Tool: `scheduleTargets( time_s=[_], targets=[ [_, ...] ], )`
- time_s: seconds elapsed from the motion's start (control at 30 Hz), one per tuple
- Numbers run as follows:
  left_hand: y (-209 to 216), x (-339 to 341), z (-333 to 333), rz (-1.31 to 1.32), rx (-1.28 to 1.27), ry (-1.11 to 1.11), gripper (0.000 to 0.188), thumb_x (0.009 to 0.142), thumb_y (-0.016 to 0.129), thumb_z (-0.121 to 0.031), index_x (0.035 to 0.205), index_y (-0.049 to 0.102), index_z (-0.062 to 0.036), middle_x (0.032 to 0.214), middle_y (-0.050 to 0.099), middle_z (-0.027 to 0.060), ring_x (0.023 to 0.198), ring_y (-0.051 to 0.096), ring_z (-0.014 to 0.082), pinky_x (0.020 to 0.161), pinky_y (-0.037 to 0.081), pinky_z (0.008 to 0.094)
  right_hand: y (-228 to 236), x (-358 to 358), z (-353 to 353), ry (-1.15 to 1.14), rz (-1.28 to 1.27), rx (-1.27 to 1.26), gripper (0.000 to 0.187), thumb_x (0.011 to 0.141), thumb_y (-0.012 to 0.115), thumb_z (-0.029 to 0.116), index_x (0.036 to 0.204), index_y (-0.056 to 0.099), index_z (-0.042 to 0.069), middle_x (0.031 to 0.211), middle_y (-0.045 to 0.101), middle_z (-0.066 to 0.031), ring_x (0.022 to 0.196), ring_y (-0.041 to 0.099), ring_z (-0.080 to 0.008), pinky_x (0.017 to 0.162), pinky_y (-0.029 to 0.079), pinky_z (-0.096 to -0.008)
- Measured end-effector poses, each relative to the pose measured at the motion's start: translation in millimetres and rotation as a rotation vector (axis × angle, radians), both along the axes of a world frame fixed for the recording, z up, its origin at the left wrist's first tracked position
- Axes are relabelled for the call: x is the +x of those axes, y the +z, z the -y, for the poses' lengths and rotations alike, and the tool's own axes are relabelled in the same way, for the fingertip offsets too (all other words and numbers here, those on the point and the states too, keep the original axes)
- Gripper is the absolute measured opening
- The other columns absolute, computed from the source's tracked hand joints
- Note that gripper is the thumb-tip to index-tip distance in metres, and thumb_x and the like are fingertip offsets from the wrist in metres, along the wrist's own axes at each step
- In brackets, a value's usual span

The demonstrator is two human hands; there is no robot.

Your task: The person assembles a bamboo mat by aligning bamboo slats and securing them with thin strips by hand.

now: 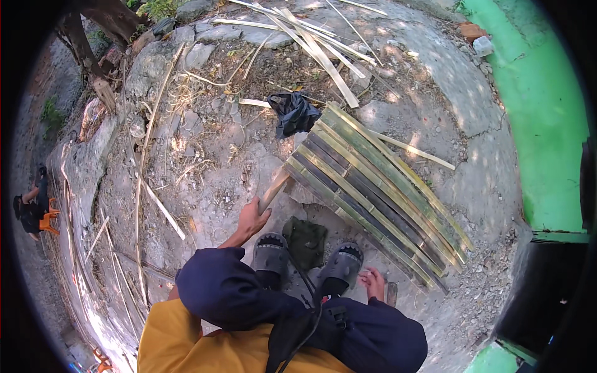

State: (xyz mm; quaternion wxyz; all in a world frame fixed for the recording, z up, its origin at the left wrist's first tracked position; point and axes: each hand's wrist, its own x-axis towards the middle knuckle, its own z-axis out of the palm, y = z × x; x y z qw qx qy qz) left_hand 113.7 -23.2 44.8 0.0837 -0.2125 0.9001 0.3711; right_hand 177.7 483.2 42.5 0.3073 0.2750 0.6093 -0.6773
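Treat as hidden the near end of the bar point(275, 188), covered by the left hand point(250, 220), and the far end, lost at the bamboo slats point(373, 189). Leave contents of the right hand point(374, 283) undetermined; note wrist obscured by the knee point(392, 332). Leave the brown piece point(392, 293) unidentified: partly covered. Regard contents of the black bag point(293, 115) as concealed. Note pale strips point(323, 59), some cut off by the top edge, and shirt point(236, 348), by the bottom edge. Treat the distant person point(31, 214) as too small for detail.
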Motion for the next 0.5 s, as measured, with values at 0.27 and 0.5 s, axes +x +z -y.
scheduleTargets(
  time_s=[0.27, 0.5],
  targets=[
    [36.3, 3.1, 14.1, 0.075, -0.042, -0.007, 0.04, 0.081, 0.069, -0.022, 0.109, 0.054, 0.0019, 0.086, 0.066, 0.0309, 0.082, 0.066, 0.0476, 0.075, 0.052, 0.053, -21.6, -78.9, 85.6, -0.686, 0.093, -1.017, 0.037, 0.106, 0.036, 0.017, 0.136, 0.052, 0.001, 0.143, 0.052, -0.0246, 0.139, 0.046, -0.0371, 0.118, 0.039, -0.0491],
    [73.4, -11.2, -2.4, 0.124, -0.04, -0.011, 0.036, 0.079, 0.07, -0.023, 0.103, 0.06, 0.0027, 0.088, 0.068, 0.0274, 0.084, 0.068, 0.043, 0.077, 0.051, 0.0501, -51.9, -92.9, 45.4, -0.839, -0.194, -1.06, 0.07, 0.095, 0.047, 0.055, 0.145, 0.05, 0.006, 0.151, 0.049, -0.0195, 0.14, 0.044, -0.0368, 0.121, 0.029, -0.0536]
  ],
)
